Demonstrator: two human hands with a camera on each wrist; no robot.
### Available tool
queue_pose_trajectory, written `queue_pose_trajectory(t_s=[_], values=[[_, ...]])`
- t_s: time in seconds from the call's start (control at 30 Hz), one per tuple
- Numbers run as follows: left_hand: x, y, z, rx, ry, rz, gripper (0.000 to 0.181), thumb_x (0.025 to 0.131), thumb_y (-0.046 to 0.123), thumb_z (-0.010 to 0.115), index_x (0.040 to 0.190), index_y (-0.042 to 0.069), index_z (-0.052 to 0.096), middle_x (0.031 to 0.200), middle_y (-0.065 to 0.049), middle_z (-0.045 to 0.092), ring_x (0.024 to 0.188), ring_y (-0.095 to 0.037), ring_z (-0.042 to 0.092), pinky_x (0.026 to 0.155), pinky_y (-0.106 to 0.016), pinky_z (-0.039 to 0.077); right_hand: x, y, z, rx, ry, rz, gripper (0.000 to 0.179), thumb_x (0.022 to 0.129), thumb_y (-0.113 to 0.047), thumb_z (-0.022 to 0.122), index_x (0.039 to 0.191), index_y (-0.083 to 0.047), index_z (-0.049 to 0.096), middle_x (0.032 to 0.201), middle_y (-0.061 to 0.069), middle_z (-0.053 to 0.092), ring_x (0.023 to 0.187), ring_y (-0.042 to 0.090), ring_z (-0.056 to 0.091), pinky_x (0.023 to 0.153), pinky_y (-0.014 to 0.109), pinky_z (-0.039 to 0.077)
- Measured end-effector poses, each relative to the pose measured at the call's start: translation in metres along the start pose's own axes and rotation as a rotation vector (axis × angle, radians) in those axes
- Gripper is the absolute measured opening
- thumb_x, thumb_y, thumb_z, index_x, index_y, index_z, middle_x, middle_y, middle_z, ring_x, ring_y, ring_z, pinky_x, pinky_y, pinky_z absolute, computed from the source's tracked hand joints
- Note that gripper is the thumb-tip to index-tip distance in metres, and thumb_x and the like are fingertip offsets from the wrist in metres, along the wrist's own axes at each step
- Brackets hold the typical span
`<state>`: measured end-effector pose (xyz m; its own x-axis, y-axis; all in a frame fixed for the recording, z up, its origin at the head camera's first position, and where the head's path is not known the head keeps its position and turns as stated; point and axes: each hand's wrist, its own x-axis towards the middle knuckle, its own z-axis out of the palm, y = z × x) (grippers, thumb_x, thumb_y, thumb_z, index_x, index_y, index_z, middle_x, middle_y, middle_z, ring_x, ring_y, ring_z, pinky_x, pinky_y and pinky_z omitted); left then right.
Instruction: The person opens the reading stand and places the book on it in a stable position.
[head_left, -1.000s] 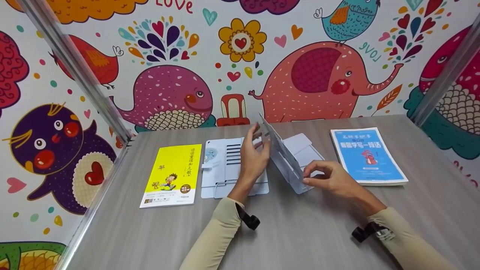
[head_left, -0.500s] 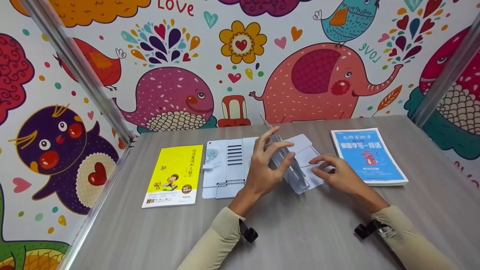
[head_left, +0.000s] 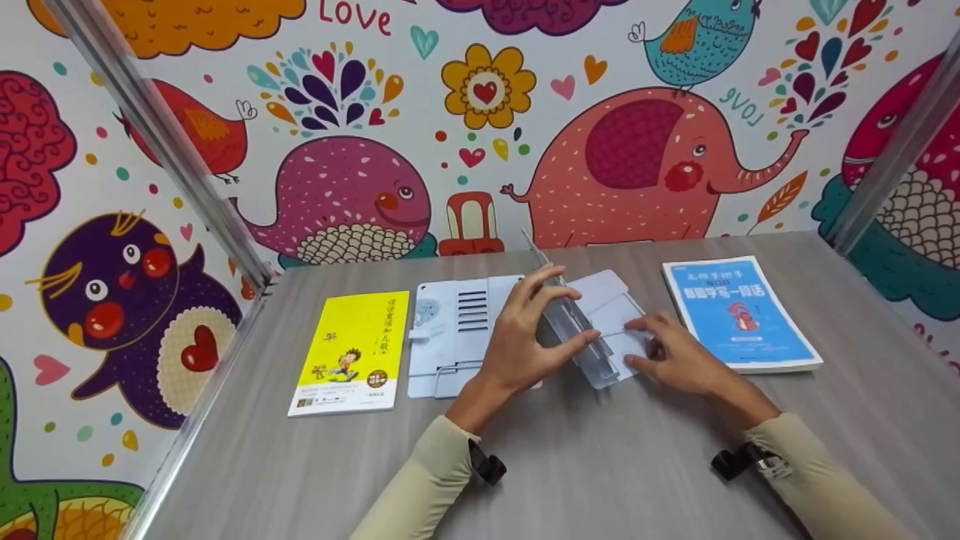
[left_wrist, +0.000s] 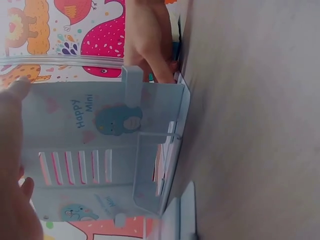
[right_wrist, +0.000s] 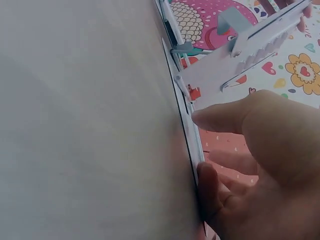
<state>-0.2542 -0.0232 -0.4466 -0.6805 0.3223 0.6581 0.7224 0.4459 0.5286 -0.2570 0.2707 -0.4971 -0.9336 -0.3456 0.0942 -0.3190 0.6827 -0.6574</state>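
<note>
A pale blue folding book stand point(head_left: 611, 311) stands half unfolded in the middle of the table, its panel point(left_wrist: 65, 125) raised and leaning. Slots, a dinosaur print and "Happy Mini" lettering show on that panel in the left wrist view. My left hand point(head_left: 517, 349) holds the panel, thumb on the near side and fingers over its upper part. At the stand's right, my right hand point(head_left: 679, 356) has thumb and forefinger apart, their tips resting on the flat base plate. The right wrist view shows the thumb point(right_wrist: 225, 117) and a fingertip right at the plate.
A second pale blue book stand point(head_left: 439, 315) lies flat to the left, partly behind my left forearm. Left of it is a yellow book point(head_left: 349, 337). A blue book point(head_left: 739, 300) lies at the right. Printed walls and metal posts point(head_left: 172, 157) border the grey table point(head_left: 600, 457).
My left hand has moved right and nearer, from beside the panel to holding it. The right hand has gone from the panel's lower corner to the base plate's right part.
</note>
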Motion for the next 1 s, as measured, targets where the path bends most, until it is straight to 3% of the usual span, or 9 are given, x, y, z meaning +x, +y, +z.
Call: queue_pose_trajectory(t_s=[0.13, 0.33, 0.7, 1.0], values=[[0.002, -0.003, -0.004, -0.055, -0.013, -0.001, 0.053, 0.092, 0.05, 0.083, 0.137, 0.026, 0.068, 0.166, 0.004, 0.049, 0.159, -0.016, 0.042, 0.128, -0.041, 0.041, -0.001, -0.003, 0.001, 0.002, -0.021, -0.034, 0.049, 0.097, -0.018, 0.082, 0.141, -0.005, 0.065, 0.112, 0.014, 0.064, 0.09, 0.019, 0.059, 0.074, 0.023, 0.054], [0.002, -0.009, -0.009, -0.091, -0.023, -0.02, 0.051, 0.094, 0.043, 0.082, 0.138, 0.024, 0.067, 0.167, 0.006, 0.048, 0.161, -0.013, 0.039, 0.128, -0.042, 0.039, -0.001, -0.006, 0.006, -0.023, 0.024, -0.022, 0.065, 0.096, -0.019, 0.083, 0.152, -0.003, 0.054, 0.139, 0.024, 0.054, 0.092, 0.02, 0.061, 0.073, 0.024, 0.054], [0.001, -0.019, -0.016, -0.215, -0.048, -0.015, 0.056, 0.096, 0.037, 0.082, 0.148, 0.03, 0.063, 0.17, 0.009, 0.046, 0.159, -0.01, 0.043, 0.128, -0.043, 0.04, 0.002, -0.005, 0.008, -0.033, -0.01, -0.052, 0.051, 0.096, -0.022, 0.082, 0.142, -0.006, 0.066, 0.129, 0.019, 0.058, 0.088, 0.017, 0.059, 0.075, 0.025, 0.053], [0.004, -0.018, -0.018, -0.248, -0.081, 0.029, 0.057, 0.099, 0.035, 0.081, 0.152, 0.026, 0.062, 0.17, 0.006, 0.048, 0.158, -0.012, 0.045, 0.128, -0.042, 0.041, 0.002, -0.003, 0.009, 0.0, -0.007, 0.002, 0.051, 0.097, -0.026, 0.082, 0.143, -0.01, 0.065, 0.13, 0.02, 0.057, 0.087, 0.02, 0.057, 0.073, 0.026, 0.052]])
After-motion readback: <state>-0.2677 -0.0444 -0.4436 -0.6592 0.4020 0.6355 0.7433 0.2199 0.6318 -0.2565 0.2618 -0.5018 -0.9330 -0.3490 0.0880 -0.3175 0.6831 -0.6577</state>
